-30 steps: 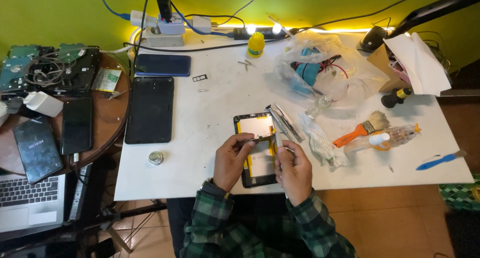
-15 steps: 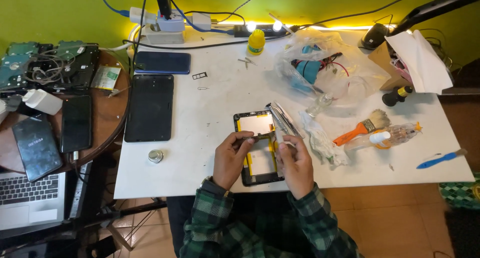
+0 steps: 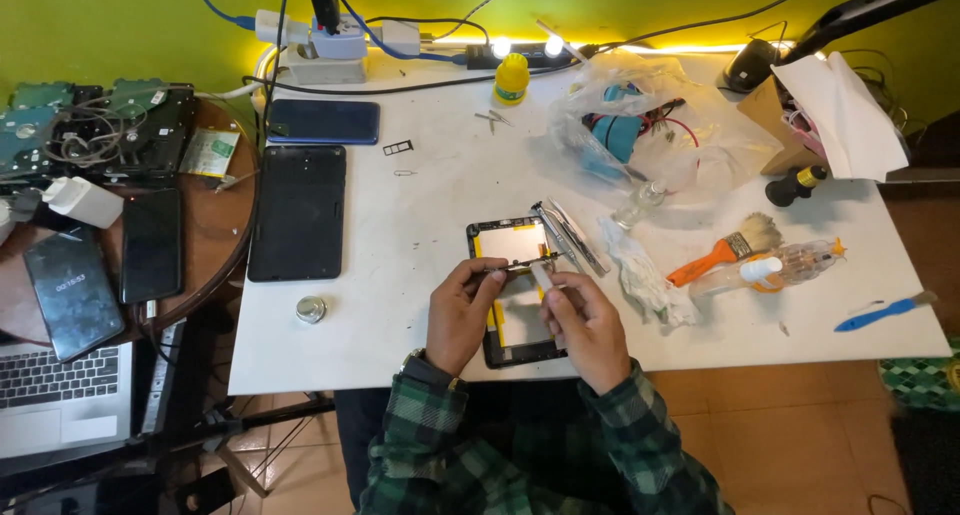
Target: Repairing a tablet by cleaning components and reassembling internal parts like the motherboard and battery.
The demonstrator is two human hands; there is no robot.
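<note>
White worktop, cluttered along the back and right. Near its front edge, about midway, lies an opened tablet: black frame, back off, yellow and amber film showing inside.

Black back cover flat toward the left edge, a dark phone behind it. Clear bag of parts toward the back right. Orange-handled brush and a clear squeeze bottle right of the tablet; blue spudger near the front right corner. Metal tweezers lie just beside the tablet's right side. Small round metal cap near the front left.

Left hand rests at the tablet's left side, fingertips pinched shut on something thin across the frame; what exactly, cannot tell. Right hand sits over the right side, thumb and forefinger closed on a small pale tool held over the tablet's middle.

Judgement: the tablet is light and thin, stiff in the frame, but fragile inside — film and ribbon likely tear or crease easily. Best held by the black frame edges, kept flat on the worktop; the inner parts suit fingertip or tool-tip contact only.
</note>
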